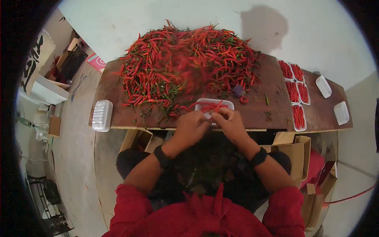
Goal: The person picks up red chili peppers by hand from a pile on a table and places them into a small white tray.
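Observation:
A white foam tray [231,104] lies at the table's front edge with several red chili peppers in it. Over its near side, my right hand [231,123] is closed in a pinch on a red chili pepper [218,106] that points up and away. My left hand [191,128] is closed beside it, the fingertips almost meeting those of the right; what it holds, if anything, is hidden. Behind both hands rises a large heap of red chili peppers [150,65] with green stems, blurred in its middle.
Filled trays of chili peppers [292,91] stand together on the right of the brown table [260,114]. Two white trays [323,86] lie farther right, and a stack of white trays [102,115] sits at the left edge. Cardboard boxes [294,154] are below the table.

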A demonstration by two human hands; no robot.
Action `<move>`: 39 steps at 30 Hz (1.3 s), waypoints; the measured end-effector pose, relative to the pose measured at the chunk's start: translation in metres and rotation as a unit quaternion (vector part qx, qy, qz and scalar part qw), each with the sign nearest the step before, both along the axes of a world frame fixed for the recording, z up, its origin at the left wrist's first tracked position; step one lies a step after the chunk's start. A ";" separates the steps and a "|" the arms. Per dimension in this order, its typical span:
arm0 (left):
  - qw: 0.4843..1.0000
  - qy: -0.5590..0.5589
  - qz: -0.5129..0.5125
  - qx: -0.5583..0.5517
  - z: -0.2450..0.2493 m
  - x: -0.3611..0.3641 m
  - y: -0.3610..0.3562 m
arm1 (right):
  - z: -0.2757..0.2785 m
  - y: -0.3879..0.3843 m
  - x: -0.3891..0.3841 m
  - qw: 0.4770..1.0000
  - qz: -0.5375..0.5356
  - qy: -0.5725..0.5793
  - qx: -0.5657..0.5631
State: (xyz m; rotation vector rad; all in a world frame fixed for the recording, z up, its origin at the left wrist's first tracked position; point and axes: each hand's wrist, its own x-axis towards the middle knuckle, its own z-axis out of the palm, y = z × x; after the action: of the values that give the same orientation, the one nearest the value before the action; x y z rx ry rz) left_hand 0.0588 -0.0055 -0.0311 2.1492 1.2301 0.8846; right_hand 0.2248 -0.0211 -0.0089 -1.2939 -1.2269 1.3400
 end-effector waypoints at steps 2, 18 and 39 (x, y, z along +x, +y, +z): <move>1.000 -0.016 0.006 -0.022 -0.003 0.001 0.001 | 0.005 -0.003 0.000 0.998 0.004 -0.064 0.030; 0.893 0.011 -0.274 -0.356 0.019 -0.004 -0.006 | 0.015 0.003 0.021 0.997 -0.027 0.039 -0.062; 0.997 0.065 -0.029 0.030 -0.008 0.005 0.028 | -0.025 0.024 0.031 0.838 0.070 -0.497 0.215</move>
State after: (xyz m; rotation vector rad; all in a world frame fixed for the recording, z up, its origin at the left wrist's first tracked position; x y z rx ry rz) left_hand 0.0641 0.0226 -0.0393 2.3107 1.2110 0.7773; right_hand 0.2554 0.0025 -0.0339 -1.6115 -2.1973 0.3285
